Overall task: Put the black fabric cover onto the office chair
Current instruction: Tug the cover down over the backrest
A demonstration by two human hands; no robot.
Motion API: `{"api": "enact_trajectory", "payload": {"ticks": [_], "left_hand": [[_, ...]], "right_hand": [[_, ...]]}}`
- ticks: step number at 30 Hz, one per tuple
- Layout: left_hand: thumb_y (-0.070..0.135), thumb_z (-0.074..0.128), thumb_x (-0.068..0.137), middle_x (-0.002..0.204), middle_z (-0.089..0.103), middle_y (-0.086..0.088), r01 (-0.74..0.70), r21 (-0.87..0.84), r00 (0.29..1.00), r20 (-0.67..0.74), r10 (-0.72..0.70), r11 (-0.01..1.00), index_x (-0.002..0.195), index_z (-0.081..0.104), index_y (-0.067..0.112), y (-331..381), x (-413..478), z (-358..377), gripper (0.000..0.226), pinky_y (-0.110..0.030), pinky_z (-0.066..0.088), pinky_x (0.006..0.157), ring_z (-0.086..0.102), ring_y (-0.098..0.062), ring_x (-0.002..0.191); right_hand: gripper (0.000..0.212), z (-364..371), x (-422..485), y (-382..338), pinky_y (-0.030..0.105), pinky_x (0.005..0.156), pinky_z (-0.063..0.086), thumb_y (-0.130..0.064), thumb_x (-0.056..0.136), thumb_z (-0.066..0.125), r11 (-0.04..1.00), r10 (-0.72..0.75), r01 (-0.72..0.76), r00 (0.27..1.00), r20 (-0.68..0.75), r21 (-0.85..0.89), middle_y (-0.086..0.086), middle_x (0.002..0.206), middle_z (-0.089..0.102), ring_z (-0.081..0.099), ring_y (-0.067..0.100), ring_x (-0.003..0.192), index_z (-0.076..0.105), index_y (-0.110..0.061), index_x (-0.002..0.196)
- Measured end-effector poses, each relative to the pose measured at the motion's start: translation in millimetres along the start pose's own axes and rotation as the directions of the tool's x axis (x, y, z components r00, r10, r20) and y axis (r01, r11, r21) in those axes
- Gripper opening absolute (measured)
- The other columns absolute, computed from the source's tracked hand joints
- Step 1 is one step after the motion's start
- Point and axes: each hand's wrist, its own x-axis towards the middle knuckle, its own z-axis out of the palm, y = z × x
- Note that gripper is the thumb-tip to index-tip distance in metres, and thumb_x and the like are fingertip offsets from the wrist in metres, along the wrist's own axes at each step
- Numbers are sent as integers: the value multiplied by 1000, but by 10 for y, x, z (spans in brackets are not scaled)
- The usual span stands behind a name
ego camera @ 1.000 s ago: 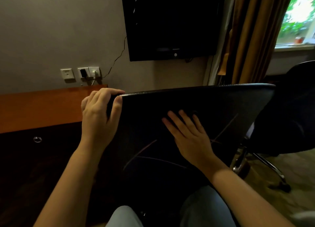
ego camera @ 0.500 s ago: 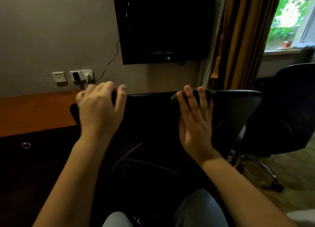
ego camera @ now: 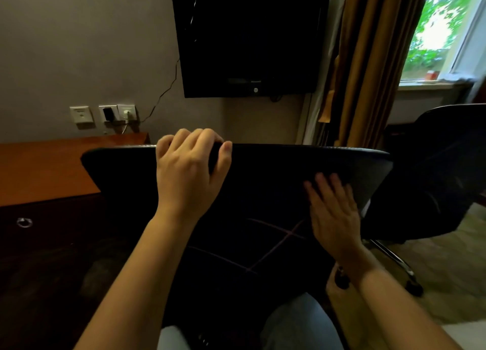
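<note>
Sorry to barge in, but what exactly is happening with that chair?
A person is fitting the black fabric cover over the backrest of the office chair. The left hand grips the covered top edge, fingers curled over it, while the right hand lies flat against the fabric lower down on the right. How far down the cover reaches is too dark to tell.

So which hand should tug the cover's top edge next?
Probably the left hand: its fingers curl over the top edge of the black fabric cover. The right hand lies flat lower down, gripping nothing.
</note>
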Motion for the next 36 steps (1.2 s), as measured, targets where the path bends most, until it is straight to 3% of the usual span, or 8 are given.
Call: {"api": "enact_trajectory", "payload": {"ticks": [6,14,17,20,24,27,31,36], "left_hand": [[34,39,99,77,62,-3,34,-11,998,-59,-35,999,81,58,14,-44,-27,21,33,-36,30,81,54,-22,75],[32,38,100,78,63,-5,39,-2,998,-57,-39,999,83,59,11,-201,-25,-28,34,-37,30,81,55,-25,76],[32,39,99,79,63,-5,18,-10,998,-67,-19,1000,83,59,11,-157,-24,-7,34,-37,30,81,55,-24,76],[32,39,99,78,63,-5,5,-1,996,-94,-6,1000,82,59,11,-83,-18,41,34,-36,30,80,54,-24,75],[30,39,98,75,62,-7,43,-10,992,-119,-44,999,79,58,11,-85,-19,56,33,-37,30,78,53,-25,73],[28,41,97,74,61,-7,65,-10,991,-120,-66,998,79,57,11,-88,-26,41,30,-37,30,79,52,-25,73],[30,39,98,75,61,-7,69,-3,992,-102,-69,998,80,58,11,-78,-21,39,31,-38,30,80,52,-25,74],[31,39,99,79,62,-6,47,-7,996,-80,-47,999,83,59,11,-72,-24,26,32,-37,30,81,51,-23,77]], "right_hand": [[74,-125,505,-377,41,120,-3,-10,94,42,969,203,-181,972,-123,166,-10,161,-8,-8,16,148,1,-26,154],[67,180,259,-566,39,121,1,-13,92,40,983,-184,182,981,-66,-34,-3,162,1,4,18,149,15,-23,154],[71,176,-62,-307,38,121,4,-16,89,43,969,-224,223,975,3,-105,-2,162,4,7,18,149,15,-22,154],[74,42,-148,-8,38,121,3,-19,90,44,990,-103,101,995,-9,-103,-5,162,-1,2,17,149,7,-22,154],[55,-162,298,102,40,121,2,-24,104,28,987,146,-133,978,-151,92,-9,161,-4,-3,17,148,5,-24,154],[61,-188,572,-110,44,120,-1,-21,101,34,967,214,-181,959,-184,179,-11,160,-6,-6,17,148,3,-25,154],[76,17,479,-455,44,118,-3,-16,92,45,999,38,-37,990,-132,12,-7,161,-9,-7,19,148,2,-25,154],[65,135,72,-383,40,120,3,-11,91,41,970,-238,237,971,-8,-59,-5,162,8,11,17,148,23,-26,152]]}}
